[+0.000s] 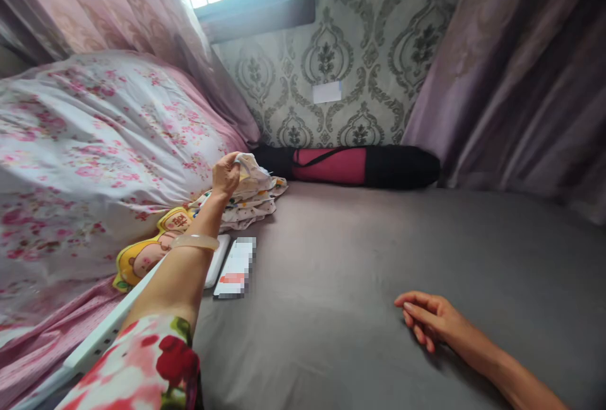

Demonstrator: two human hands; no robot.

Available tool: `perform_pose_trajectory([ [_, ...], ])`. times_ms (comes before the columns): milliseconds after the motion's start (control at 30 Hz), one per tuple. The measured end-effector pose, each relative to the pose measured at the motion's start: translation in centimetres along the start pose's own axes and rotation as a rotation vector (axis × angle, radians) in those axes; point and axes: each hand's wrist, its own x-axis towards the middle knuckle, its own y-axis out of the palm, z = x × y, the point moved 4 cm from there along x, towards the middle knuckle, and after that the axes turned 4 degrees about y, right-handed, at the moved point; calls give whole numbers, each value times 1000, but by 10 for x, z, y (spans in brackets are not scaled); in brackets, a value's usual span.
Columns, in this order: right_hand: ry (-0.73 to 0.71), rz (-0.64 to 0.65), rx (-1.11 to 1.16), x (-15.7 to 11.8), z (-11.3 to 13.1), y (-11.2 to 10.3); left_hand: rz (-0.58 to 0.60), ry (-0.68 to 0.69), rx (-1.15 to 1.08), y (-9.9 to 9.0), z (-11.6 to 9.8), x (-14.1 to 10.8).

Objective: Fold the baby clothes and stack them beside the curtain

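Observation:
My left hand [226, 175] is closed on the edge of a white cloth garment [252, 171], raised at the top of a pile of small printed clothes [250, 208]. The pile lies on the grey sheet [331, 258], against the floral bedding. Over the right part of the sheet, my right hand [423, 318] has its fingers loosely curled and somewhat apart, with nothing in them. A phone-like flat object [235, 266], partly pixelated, rests below the pile beside a white item [216, 263].
A black and pink long bag [331, 166] lies along the patterned wall. Floral bedding [104, 145] is heaped on the left. A yellow plush [137, 262] and a white slotted rail or basket edge [101, 337] are near my left forearm. Curtains hang at both sides.

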Motion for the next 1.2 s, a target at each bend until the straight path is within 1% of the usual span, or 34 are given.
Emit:
perform_pose_trajectory([
  [67,15,35,16,-2,7,1,4,63,-162,8,-26,4],
  [133,19,96,-14,-1,20,3,4,75,-289,15,-56,4],
  [200,-45,150,-93,0,41,5,42,63,-426,22,-89,-1],
  [233,-112,156,-131,1,56,5,83,56,-501,26,-107,-6],
  [333,-345,87,-155,-2,108,3,276,12,-718,36,-158,-28],
  [400,-524,-27,-118,-9,143,-2,413,1,-818,41,-188,-46],
  [467,-697,-148,-55,-20,170,-8,518,20,-888,41,-214,-62],
  [500,-767,-191,-24,-25,179,-11,561,38,-920,40,-225,-68],
  [533,-818,-207,2,-29,186,-13,603,58,-948,38,-236,-74],
  [567,-844,-192,21,-32,189,-14,641,79,-972,37,-246,-79],
  [600,-838,-142,32,-33,190,-13,675,96,-989,37,-256,-82],
  [633,-800,-62,38,-33,187,-11,704,109,-997,38,-264,-85],
  [733,-597,210,40,-29,170,-3,735,116,-1003,50,-280,-93],
  [767,-535,266,28,-28,164,0,732,106,-1007,56,-282,-95],
  [800,-491,285,4,-27,158,1,726,89,-1013,64,-282,-98],
  [833,-464,268,-31,-25,153,0,719,66,-1021,72,-282,-101],
  [867,-451,225,-76,-23,149,-2,714,37,-1030,79,-279,-105],
  [1000,-489,-16,-229,-19,145,-22,709,-86,-1043,103,-265,-119],
  [1100,-500,-146,-225,-26,148,-43,725,-146,-1069,113,-259,-128],
  [1200,-448,-218,-167,-44,150,-62,765,-188,-1118,123,-264,-136],
])
